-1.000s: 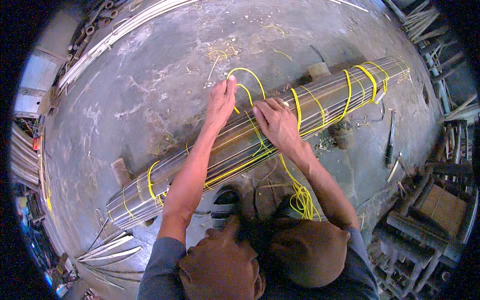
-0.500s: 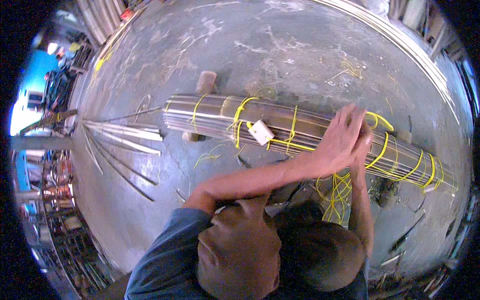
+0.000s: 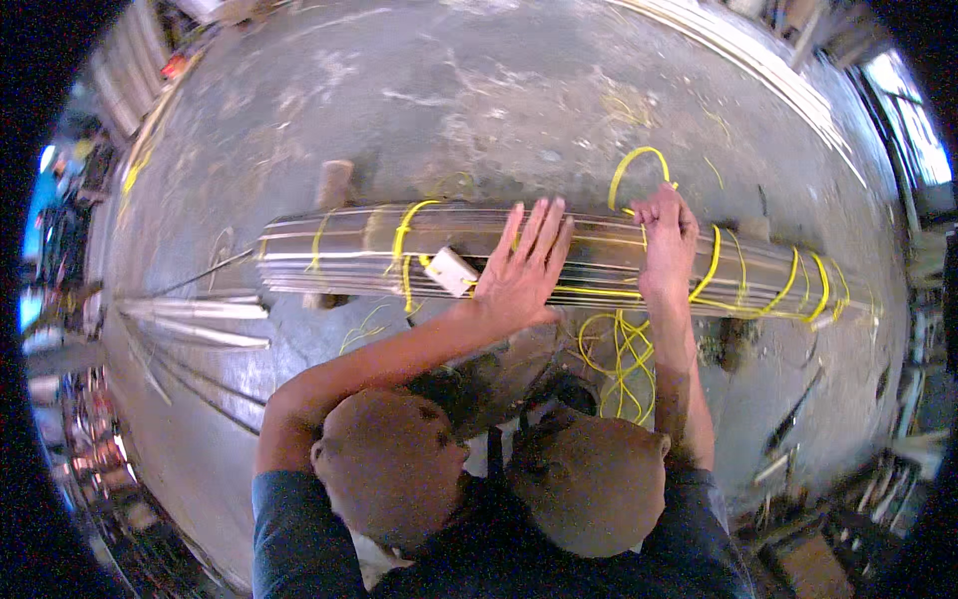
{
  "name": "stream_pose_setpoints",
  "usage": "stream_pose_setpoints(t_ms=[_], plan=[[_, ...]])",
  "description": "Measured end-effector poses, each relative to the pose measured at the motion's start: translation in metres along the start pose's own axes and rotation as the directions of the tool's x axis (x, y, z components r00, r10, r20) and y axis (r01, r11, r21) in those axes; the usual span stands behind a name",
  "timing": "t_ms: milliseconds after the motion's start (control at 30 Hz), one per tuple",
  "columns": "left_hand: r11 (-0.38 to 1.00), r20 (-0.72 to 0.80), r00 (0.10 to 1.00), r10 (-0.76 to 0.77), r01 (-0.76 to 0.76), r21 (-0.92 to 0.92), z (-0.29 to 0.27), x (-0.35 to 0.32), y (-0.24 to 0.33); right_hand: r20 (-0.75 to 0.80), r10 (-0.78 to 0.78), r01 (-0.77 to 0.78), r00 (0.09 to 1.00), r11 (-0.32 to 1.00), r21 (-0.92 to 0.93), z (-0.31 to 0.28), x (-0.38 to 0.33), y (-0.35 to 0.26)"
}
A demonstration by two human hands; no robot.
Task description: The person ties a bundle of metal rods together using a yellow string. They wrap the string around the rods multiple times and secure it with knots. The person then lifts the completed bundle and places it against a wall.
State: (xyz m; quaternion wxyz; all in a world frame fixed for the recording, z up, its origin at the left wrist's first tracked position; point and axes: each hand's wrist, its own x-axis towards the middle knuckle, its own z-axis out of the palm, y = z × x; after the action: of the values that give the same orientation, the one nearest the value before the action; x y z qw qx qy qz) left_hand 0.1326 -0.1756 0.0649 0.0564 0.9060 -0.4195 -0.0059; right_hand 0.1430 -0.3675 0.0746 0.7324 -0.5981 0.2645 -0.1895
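Grey, stained concrete floor (image 3: 469, 120) on every side of the work. Across the middle, left to right, a long bundle of slim strips (image 3: 599, 240), bound at intervals with yellow cord (image 3: 715, 262). Far right, long pale lengths (image 3: 758, 75); just left and near, shorter strips (image 3: 200, 311) fanned out. Crosswise beneath the bundle's left part, a brown block (image 3: 335, 180). Left hand (image 3: 521, 268) open, fingers spread flat on the bundle. Right hand (image 3: 669, 245), farther right, closed on cord, a loop (image 3: 617, 180) standing up beyond. Nearer, a loose cord tangle (image 3: 621, 364). Beside the left hand, a small white tag (image 3: 451, 272).
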Motion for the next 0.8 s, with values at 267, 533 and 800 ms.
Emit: stream_pose_setpoints(t_ms=[267, 533, 800], plan=[[0.977, 0.172, 0.977, 0.128, -0.095, -0.189, 0.035, 0.039, -0.026, 0.036, 0.009, 0.01, 0.999, 0.865, -0.502, 0.002, -0.042, -0.002], [0.958, 0.091, 0.971, 0.219, -0.197, -0.207, 0.027, 0.033, -0.017, -0.199, 0.079, -0.166, 0.977, 0.867, -0.47, -0.006, -0.099, -0.06], [0.924, 0.029, 0.965, 0.262, -0.242, -0.297, 0.031, 0.032, -0.031, -0.86, -0.235, 0.242, 0.454, 0.961, -0.135, -0.072, -0.309, -0.25]])
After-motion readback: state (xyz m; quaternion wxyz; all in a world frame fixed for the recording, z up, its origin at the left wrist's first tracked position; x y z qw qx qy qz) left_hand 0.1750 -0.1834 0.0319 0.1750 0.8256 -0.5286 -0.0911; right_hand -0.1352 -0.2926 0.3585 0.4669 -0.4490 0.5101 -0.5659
